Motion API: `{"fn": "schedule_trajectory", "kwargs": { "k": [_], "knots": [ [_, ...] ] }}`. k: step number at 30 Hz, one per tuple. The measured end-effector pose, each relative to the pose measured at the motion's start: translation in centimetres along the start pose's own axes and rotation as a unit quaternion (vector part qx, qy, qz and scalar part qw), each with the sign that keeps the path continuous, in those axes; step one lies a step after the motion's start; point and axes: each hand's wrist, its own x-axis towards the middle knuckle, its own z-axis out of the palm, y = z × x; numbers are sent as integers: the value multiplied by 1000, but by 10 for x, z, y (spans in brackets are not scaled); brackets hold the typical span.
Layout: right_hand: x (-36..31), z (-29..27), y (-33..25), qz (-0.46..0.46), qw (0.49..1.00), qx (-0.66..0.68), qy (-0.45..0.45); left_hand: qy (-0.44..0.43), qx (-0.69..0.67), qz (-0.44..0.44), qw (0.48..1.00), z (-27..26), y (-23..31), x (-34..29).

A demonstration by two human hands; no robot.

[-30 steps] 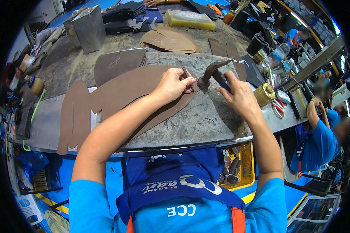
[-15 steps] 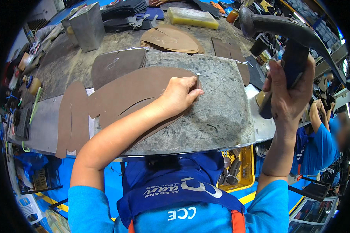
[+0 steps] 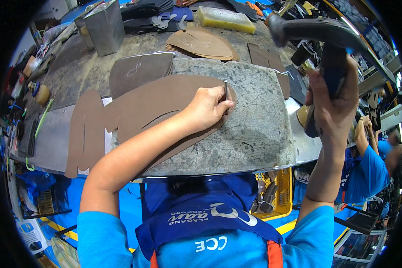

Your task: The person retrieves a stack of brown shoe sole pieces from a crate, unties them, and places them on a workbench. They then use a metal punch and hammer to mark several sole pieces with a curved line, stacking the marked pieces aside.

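My left hand [image 3: 210, 107] is closed around a thin metal punch [image 3: 226, 85], held upright near the right end of a large brown leather piece [image 3: 161, 96]. The punch's lower end is hidden by my fingers. A curved slit runs through the leather, partly under my forearm. Beneath it lies a grey, scratched slab [image 3: 261, 129]. My right hand [image 3: 332, 100] grips a hammer [image 3: 315, 31] by its dark handle, raised to the right of the slab. The hammer's head is up and apart from the punch.
Left lies a narrow slit brown piece [image 3: 84, 134]. Behind the slab are stacked dark brown pieces [image 3: 140, 71], tan pieces [image 3: 203, 42], a yellowish block [image 3: 226, 20] and a metal container [image 3: 105, 29]. Below the table edge stands a yellow crate [image 3: 283, 192]. Another person [image 3: 366, 169] works at right.
The hammer has tilted and shifted slightly, its head a little further left. My left hand still holds the punch at the leather's right end. The whole view has shifted a little.
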Motion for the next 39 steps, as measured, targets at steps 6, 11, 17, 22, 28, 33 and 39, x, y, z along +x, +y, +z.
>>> {"fn": "schedule_trajectory", "kwargs": {
  "k": [6, 11, 17, 22, 28, 33, 39],
  "knots": [
    [-16, 19, 14, -87, 952, -131, -263, 12, 79, 109, 991, 4, 4, -4],
    [-8, 8, 11, -99, 976, -114, -154, -8, -119, -107, 987, -3, 0, -4],
    [-15, 17, 9, -47, 985, -63, -154, 6, 105, 152, 983, -1, 3, -9],
    [-11, 14, 12, -101, 955, -129, -245, 1, -13, 37, 999, -5, 1, -10],
    [-17, 16, 5, 43, 997, 20, -62, 4, 47, 86, 995, -6, 4, -13],
    [-18, 16, 5, -75, 961, -110, -243, -30, 32, 71, 996, -10, 5, -15],
    [-18, 10, -1, 75, 995, 42, -51, -16, -2, 32, 999, -12, 3, -16]
  ]
}}
